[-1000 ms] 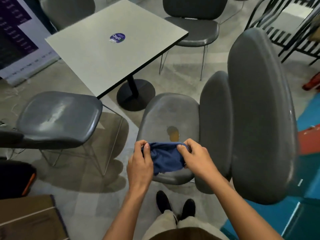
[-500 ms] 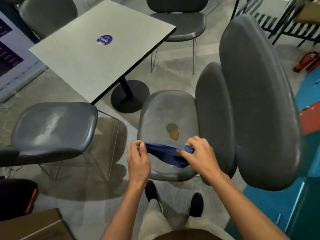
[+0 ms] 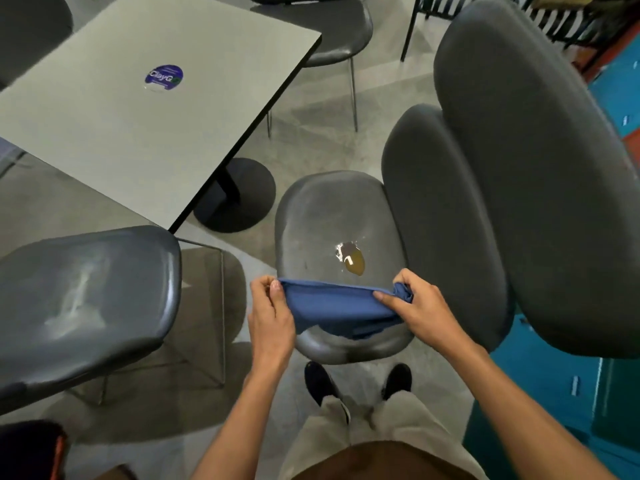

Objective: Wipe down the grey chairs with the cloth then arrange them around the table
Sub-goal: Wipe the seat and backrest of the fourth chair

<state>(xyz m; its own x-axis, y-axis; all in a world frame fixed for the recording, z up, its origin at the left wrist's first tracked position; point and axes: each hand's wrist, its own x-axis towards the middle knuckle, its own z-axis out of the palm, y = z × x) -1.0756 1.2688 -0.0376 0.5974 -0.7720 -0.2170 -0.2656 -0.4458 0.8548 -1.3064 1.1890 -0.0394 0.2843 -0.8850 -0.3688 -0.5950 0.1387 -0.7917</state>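
Observation:
A blue cloth [image 3: 341, 311] is stretched between my two hands above the near edge of a grey chair seat [image 3: 325, 220]. My left hand [image 3: 270, 313] pinches the cloth's left end and my right hand [image 3: 420, 306] grips its bunched right end. On the seat lies a brownish-yellow spill [image 3: 354, 263] just beyond the cloth. This chair's backrest [image 3: 440, 216] stands to the right, with a second grey backrest [image 3: 533, 168] behind it. Another grey chair [image 3: 83, 306] with whitish smears stands at the left.
A grey square table [image 3: 138, 116] with a round blue sticker [image 3: 163, 77] stands on a black pedestal base [image 3: 239, 199] at upper left. One more grey chair [image 3: 329, 39] sits beyond it. Black metal racks [image 3: 568, 26] and blue flooring [image 3: 540, 386] lie to the right.
My hands have moved apart and pulled the bunched cloth out into a wide strip. The view has shifted closer over the seat, and the spill now shows fully.

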